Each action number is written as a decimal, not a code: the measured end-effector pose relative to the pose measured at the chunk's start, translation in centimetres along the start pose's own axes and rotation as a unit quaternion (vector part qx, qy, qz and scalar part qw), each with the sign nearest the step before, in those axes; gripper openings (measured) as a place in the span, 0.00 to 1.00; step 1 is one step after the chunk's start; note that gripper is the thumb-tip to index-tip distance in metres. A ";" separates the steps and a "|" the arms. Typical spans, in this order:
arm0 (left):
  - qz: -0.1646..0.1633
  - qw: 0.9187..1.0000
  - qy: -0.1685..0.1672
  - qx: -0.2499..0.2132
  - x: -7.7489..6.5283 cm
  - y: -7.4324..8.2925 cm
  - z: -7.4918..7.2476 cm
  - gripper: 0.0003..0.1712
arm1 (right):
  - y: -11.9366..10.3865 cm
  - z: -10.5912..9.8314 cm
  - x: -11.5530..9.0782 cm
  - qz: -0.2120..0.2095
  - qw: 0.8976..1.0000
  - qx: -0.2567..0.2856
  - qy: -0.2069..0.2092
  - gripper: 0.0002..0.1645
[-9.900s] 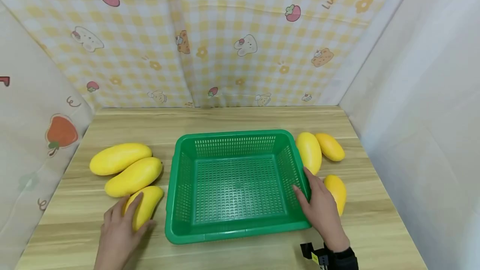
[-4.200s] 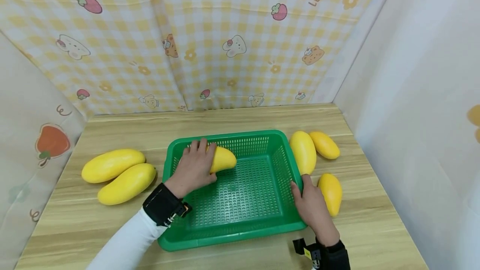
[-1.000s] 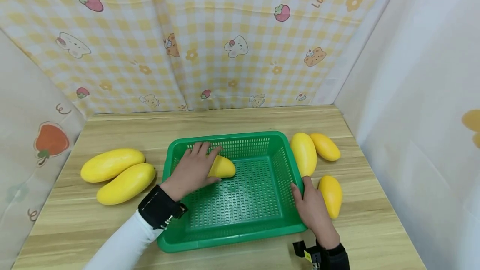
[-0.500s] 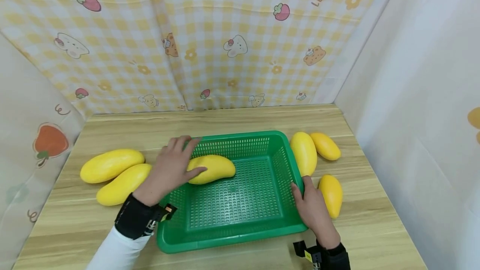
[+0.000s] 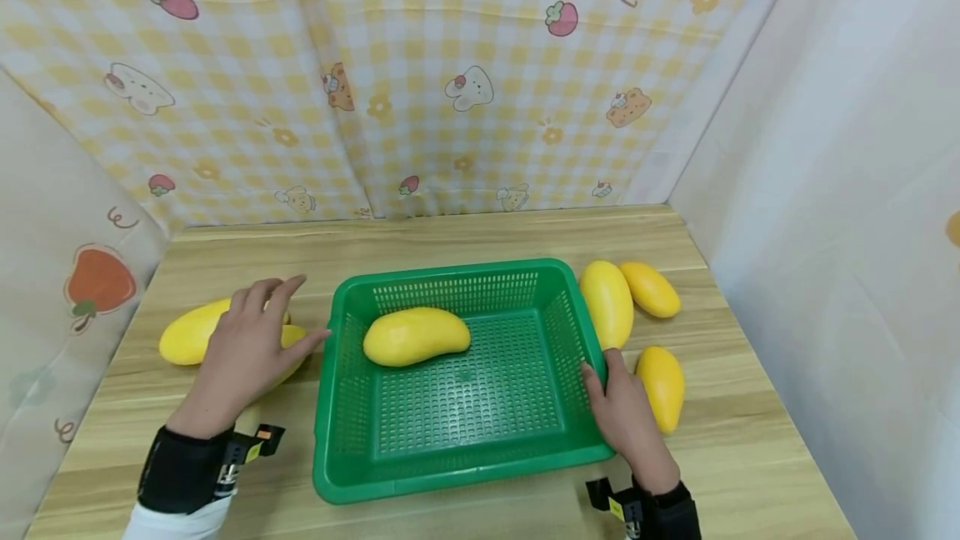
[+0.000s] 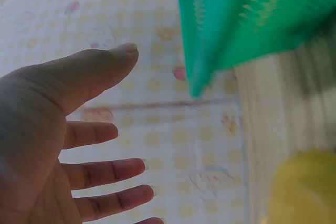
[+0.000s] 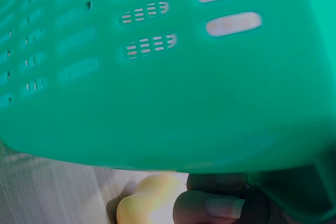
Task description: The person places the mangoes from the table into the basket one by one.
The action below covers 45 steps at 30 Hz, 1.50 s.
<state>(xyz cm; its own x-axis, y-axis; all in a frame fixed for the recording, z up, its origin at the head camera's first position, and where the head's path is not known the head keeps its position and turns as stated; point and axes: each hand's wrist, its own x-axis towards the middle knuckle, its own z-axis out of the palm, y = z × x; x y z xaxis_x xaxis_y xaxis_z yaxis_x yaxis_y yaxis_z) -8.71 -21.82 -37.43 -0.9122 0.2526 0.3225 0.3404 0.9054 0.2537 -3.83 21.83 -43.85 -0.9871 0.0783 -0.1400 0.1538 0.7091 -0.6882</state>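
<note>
My left hand (image 5: 243, 348) hovers over two yellow mangoes on the left, fingers spread and nothing held. It partly covers the back mango (image 5: 183, 336) and most of the front mango (image 5: 292, 335). In the left wrist view the palm and separated fingers show beside a blurred mango (image 6: 304, 192). A green plastic basket (image 5: 465, 415) sits mid-table, with one mango (image 5: 416, 337) lying in its left rear part. With my right hand (image 5: 628, 415) I grip the basket's right rim, thumb inside; curled fingertips (image 7: 207, 207) show beyond the green wall in the right wrist view.
Right of the basket lie a large mango (image 5: 607, 303) close against its rim, a smaller mango (image 5: 651, 290) behind, and another mango (image 5: 661, 388) near my right hand. A checked curtain (image 5: 450, 82) hangs behind the wooden table (image 5: 465, 236); white cloth (image 5: 840, 190) flanks it.
My left hand carried a mango from the left group into the basket, let go of it, and moved back left over the remaining two. The right hand stayed on the rim.
</note>
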 end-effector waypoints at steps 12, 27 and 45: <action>-0.086 0.994 -0.051 0.034 -3.3 -3.8 0.6 0.44 | 0.1 0.1 0.0 0.003 1.000 0.001 0.000 0.14; -0.128 0.985 -0.115 0.029 -5.3 -6.0 1.8 0.45 | -0.3 -0.3 -0.2 -0.008 1.000 0.009 0.001 0.18; -0.127 0.985 -0.114 0.021 -6.3 -7.0 3.7 0.46 | -0.2 -0.1 0.0 -0.004 1.000 0.010 -0.001 0.16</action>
<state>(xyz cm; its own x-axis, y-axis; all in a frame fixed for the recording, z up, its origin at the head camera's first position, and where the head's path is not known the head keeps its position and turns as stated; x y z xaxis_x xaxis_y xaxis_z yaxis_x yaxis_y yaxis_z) -6.22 -28.52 -44.58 -0.9958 0.0828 0.0393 0.0902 0.9612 0.2605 -3.84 21.76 -43.59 -0.9881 0.0716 -0.1361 0.1473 0.6952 -0.7036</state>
